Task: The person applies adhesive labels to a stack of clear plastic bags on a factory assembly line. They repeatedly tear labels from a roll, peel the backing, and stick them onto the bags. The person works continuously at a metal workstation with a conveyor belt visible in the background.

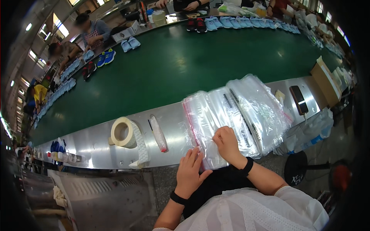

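Note:
A stack of clear plastic bags [204, 115] lies on the metal ledge in front of me, its left edge lined with a red strip. My right hand [228, 145] rests on top of the bags with its fingers curled in. What those fingers grip, if anything, is hidden. At the bags' near left corner is my left hand [189, 173], fingers stretched out and thumb spread, the fingertips by the red-lined edge. Further right, more clear bags [262, 107] with dark printing overlap this stack.
A roll of white stickers [122, 132] and a slim clear packet [157, 133] lie left of the bags. A phone [298, 99] and a cardboard box [325, 82] stand right. Beyond runs a green conveyor belt [150, 69], with light-blue shoes [231, 22] and several people along its far side.

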Available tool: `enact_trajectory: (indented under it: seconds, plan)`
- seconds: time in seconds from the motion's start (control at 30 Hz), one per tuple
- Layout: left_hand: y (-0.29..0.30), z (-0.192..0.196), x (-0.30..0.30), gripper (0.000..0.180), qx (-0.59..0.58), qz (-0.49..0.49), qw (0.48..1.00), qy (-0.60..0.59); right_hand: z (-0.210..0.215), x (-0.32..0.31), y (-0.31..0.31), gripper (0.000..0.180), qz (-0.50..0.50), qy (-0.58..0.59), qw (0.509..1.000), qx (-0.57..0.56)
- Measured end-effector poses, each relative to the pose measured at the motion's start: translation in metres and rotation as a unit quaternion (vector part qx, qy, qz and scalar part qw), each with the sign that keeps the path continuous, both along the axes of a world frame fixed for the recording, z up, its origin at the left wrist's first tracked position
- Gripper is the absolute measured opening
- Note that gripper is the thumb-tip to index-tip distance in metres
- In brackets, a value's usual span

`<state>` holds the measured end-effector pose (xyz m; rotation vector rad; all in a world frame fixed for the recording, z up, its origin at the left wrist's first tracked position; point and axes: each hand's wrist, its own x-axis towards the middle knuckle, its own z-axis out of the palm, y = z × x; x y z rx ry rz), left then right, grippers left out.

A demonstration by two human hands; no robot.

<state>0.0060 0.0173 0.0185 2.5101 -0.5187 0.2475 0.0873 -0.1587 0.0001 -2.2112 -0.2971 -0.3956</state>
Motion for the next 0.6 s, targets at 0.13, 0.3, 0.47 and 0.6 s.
enact_trajectory:
  seconds: [0.13,0.3,0.47,0.6]
  plan:
    - [0.005,0.003,-0.001,0.057,-0.026,0.011,1.000,0.007,0.008,-0.001,-0.005,0.011,-0.003,0.087,0.989,0.122]
    - [0.003,0.039,0.007,0.064,-0.119,0.043,0.989,-0.072,0.009,-0.009,0.002,0.016,0.036,-0.036,0.996,-0.073]
    - [-0.003,0.008,0.008,0.069,0.029,-0.038,0.999,-0.002,0.013,-0.004,0.015,0.018,0.000,-0.079,0.993,-0.092]
    - [-0.002,-0.003,0.008,0.068,0.045,-0.040,0.998,0.004,0.010,-0.005,0.015,0.021,0.000,-0.094,0.981,-0.170]
